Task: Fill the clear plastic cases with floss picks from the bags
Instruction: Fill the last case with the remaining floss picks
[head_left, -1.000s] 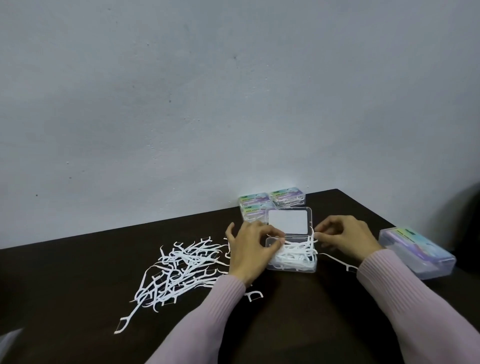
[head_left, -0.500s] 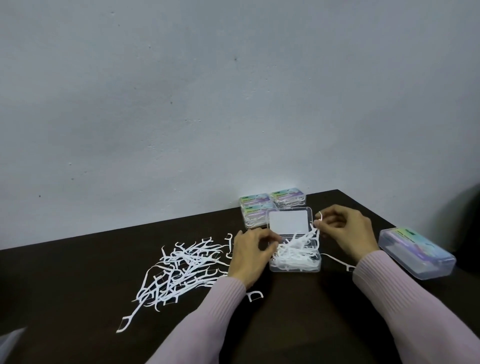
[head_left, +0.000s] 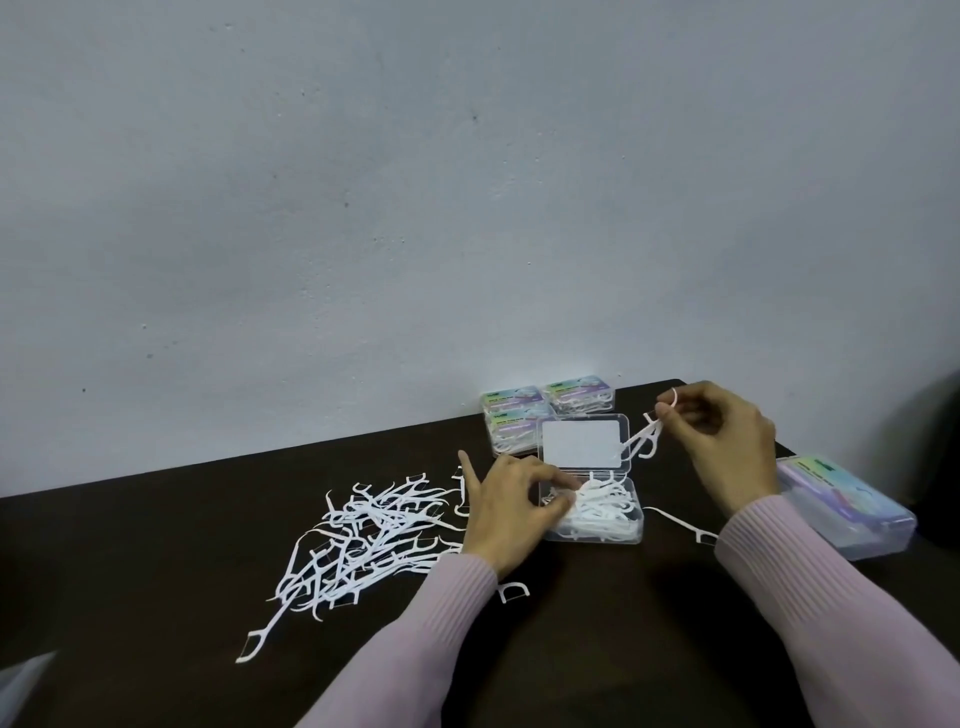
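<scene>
Clear rigid plastic forms the open case (head_left: 592, 525), a shallow rectangular tray with rounded corners resting on the dark matte table (head_left: 156, 571); its hinged lid (head_left: 582, 441) lies back flat, carrying a white rectangular label panel. White floss picks (head_left: 602, 506) (thin curved handles with forked heads) fill the tray in a loose tangle. The left hand (head_left: 511, 512) rests at the tray's left edge, fingers curled and pinching picks inside it, index finger raised. The right hand (head_left: 727, 441) hovers above the lid's right side, fingertips pinching a small bunch of picks (head_left: 647, 441) that hangs clear of the tray. A scattered pile of loose picks (head_left: 363, 540) lies left of the case. Three closed filled cases (head_left: 545, 410) stand behind the lid by the wall; another closed case (head_left: 847, 509) lies at the right.
</scene>
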